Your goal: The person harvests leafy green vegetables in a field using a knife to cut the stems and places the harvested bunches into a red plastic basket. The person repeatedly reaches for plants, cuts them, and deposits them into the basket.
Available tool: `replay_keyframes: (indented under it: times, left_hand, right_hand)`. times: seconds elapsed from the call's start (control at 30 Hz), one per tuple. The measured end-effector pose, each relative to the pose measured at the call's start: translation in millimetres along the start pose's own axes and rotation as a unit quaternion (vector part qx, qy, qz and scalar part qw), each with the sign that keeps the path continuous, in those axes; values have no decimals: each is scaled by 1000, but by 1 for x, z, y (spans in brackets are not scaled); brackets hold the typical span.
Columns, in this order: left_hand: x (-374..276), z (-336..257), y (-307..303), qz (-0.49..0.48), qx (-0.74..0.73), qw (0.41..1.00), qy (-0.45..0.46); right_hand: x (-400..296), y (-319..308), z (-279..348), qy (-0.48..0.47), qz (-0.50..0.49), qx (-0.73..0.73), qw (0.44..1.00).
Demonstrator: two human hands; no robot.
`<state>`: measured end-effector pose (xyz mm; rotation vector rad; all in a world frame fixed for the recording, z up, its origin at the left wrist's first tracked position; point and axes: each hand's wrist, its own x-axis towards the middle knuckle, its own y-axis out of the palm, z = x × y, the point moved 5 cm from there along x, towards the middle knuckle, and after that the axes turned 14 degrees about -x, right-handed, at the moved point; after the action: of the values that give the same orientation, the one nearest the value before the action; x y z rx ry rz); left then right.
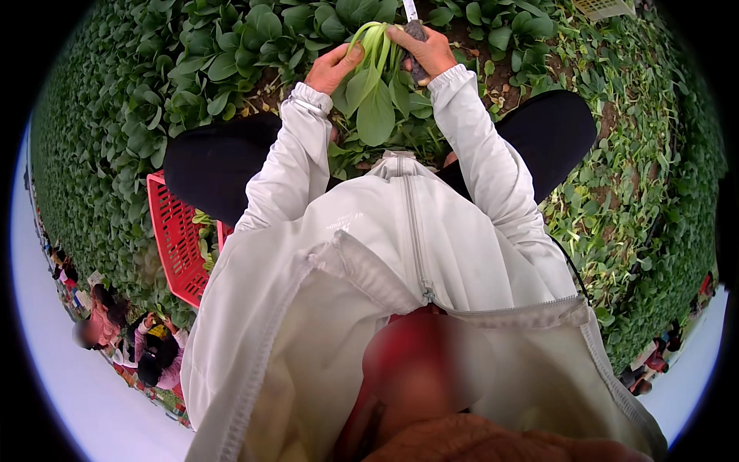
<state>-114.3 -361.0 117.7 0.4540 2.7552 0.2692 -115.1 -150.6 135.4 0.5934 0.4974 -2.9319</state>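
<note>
My left hand [335, 68] holds the side of a leafy green plant [375, 110], its thumb and fingers at the pale stalks. The broad leaves hang down over the ground between my knees. In my right hand [427, 52] is a knife with a dark wrapped handle [414, 49], its light blade [410, 10] pointing away from me and partly cut off by the picture's top edge. The right thumb and forefinger touch the stalk ends of the same plant.
Leafy green plants [265, 29] grow densely ahead and to the left. A red plastic crate [173, 248] with greens stands by my left knee. Cut leaves [606, 173] cover the soil at right. A pale yellow crate [603, 7] lies far ahead. Other people [159, 352] crouch behind left.
</note>
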Motion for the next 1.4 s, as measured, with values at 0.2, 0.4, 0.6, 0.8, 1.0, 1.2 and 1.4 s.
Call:
replay_keyframes:
  times: [0.2,0.4,0.6,0.8,1.0,1.2,1.4]
  left_hand:
    - [-16,-39,19,-56,113,990,69]
    - [-35,-84,-11,84,-212,972,53]
    - [-59,-113,-9,146,-355,912,146]
    - [-58,-101,-5,171,-427,881,110]
    - [-35,-66,30,132,-365,920,53]
    - [-27,-53,33,49,-355,934,18]
    - [-2,-31,22,37,-268,963,6]
  right_hand:
    - [-28,-8,32,-61,-26,7,998]
    - [-36,-47,46,-121,65,209,968]
    - [-47,-81,64,-170,-1,197,966]
    - [-71,-63,110,-197,56,155,966]
    - [-38,-15,113,-187,41,-13,981]
    - [-32,-19,118,-255,-140,-160,943]
    - [-23,4,90,-189,-9,-180,965]
